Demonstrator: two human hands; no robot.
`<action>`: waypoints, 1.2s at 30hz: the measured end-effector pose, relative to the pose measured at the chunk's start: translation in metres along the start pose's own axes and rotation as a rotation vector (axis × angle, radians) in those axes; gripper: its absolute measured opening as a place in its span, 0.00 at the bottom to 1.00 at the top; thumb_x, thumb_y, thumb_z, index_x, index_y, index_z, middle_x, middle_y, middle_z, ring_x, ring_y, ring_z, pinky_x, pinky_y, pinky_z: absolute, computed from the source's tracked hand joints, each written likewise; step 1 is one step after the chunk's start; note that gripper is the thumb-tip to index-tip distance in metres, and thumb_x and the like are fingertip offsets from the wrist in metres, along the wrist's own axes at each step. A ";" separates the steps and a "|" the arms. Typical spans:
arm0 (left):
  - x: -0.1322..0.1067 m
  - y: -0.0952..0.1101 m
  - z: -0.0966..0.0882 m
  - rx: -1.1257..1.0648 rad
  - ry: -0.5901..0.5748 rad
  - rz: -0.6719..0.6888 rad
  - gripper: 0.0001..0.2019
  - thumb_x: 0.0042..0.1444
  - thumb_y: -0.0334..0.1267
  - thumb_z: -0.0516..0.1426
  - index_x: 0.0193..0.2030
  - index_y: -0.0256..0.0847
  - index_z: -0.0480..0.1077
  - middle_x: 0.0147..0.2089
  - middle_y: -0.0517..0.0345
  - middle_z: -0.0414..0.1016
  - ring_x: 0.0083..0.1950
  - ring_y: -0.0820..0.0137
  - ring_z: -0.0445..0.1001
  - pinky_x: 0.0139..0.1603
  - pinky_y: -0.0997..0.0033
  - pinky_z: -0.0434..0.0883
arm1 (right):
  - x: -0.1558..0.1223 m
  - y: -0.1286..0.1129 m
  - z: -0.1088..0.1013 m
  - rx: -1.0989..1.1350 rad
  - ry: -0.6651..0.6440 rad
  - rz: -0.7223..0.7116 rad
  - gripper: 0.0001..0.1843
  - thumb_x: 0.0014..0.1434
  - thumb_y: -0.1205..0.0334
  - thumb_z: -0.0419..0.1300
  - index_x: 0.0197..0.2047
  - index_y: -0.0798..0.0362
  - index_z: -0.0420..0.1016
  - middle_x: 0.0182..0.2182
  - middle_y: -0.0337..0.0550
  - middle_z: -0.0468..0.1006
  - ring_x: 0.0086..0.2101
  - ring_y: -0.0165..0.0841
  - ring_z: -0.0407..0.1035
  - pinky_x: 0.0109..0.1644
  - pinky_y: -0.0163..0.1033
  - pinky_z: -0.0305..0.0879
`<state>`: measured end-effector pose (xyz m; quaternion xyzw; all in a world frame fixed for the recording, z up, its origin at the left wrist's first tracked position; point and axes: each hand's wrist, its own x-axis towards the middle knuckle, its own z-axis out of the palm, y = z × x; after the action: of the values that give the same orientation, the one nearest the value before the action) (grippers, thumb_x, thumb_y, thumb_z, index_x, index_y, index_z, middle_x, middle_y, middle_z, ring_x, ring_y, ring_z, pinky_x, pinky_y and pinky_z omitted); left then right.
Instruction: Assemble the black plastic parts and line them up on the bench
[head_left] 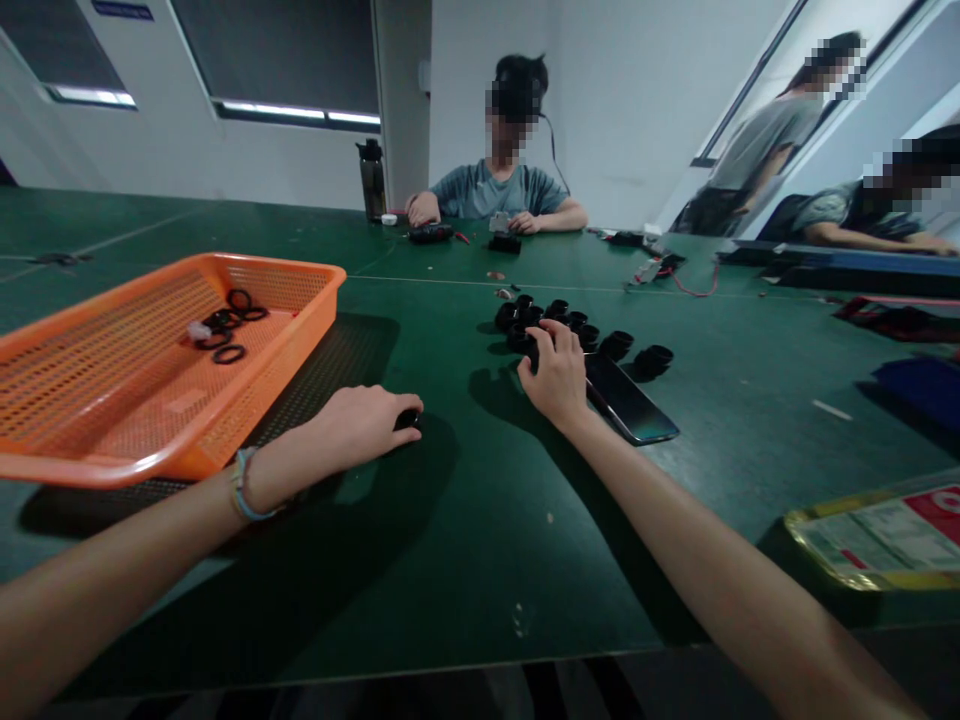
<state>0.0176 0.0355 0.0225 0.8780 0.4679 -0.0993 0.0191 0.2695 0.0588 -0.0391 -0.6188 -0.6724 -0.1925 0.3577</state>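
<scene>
The right hand (556, 375) has its fingers curled on the black round parts (559, 322), which sit right at its fingertips. The left hand (367, 425) lies flat, its fingers covering one small black piece (409, 418) on the table (465, 520).

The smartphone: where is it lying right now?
In the head view, the smartphone lies flat on the green table, just right of the right hand, beside the black cylindrical parts.

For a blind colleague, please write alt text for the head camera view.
A person's right hand reaches into a cluster of small black cylindrical parts on a green table, while the left hand rests over one black part. An orange basket holding black rings stands at the left.
</scene>
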 end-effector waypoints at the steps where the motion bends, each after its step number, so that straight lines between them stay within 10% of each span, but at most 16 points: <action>1: -0.002 -0.001 0.001 0.001 -0.007 0.001 0.19 0.57 0.49 0.51 0.54 0.48 0.68 0.42 0.45 0.78 0.41 0.50 0.76 0.37 0.58 0.70 | 0.000 0.000 0.000 0.001 -0.006 0.004 0.20 0.50 0.69 0.52 0.48 0.56 0.67 0.50 0.57 0.65 0.48 0.48 0.60 0.47 0.53 0.62; 7: -0.010 0.002 -0.006 -0.222 0.213 -0.102 0.30 0.60 0.47 0.45 0.65 0.34 0.46 0.42 0.41 0.75 0.40 0.51 0.76 0.40 0.55 0.70 | 0.000 0.001 0.000 -0.012 0.023 0.048 0.20 0.50 0.68 0.52 0.48 0.55 0.66 0.49 0.57 0.65 0.47 0.48 0.61 0.44 0.52 0.62; 14: 0.003 0.024 0.014 -0.674 0.346 0.360 0.18 0.61 0.37 0.46 0.58 0.42 0.52 0.47 0.50 0.73 0.47 0.64 0.73 0.49 0.61 0.69 | 0.000 -0.001 -0.001 -0.030 0.040 0.061 0.20 0.50 0.68 0.52 0.48 0.56 0.65 0.50 0.58 0.65 0.48 0.48 0.61 0.44 0.52 0.62; 27: 0.007 0.020 0.031 -0.275 0.450 0.316 0.17 0.60 0.39 0.51 0.55 0.39 0.61 0.62 0.49 0.64 0.69 0.56 0.48 0.65 0.39 0.43 | -0.003 -0.020 -0.012 0.146 -0.006 -0.048 0.20 0.52 0.69 0.51 0.49 0.57 0.65 0.51 0.58 0.66 0.51 0.46 0.60 0.52 0.53 0.60; 36: 0.000 -0.020 0.046 -0.408 0.462 0.255 0.27 0.50 0.39 0.53 0.58 0.39 0.57 0.58 0.45 0.63 0.58 0.54 0.60 0.58 0.49 0.60 | -0.019 -0.059 -0.024 0.671 -0.569 -0.225 0.20 0.51 0.57 0.61 0.48 0.51 0.68 0.47 0.47 0.73 0.50 0.40 0.64 0.54 0.50 0.61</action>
<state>-0.0062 0.0406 -0.0216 0.9068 0.3565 0.2013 0.1001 0.2174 0.0193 -0.0256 -0.4198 -0.8323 0.1760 0.3162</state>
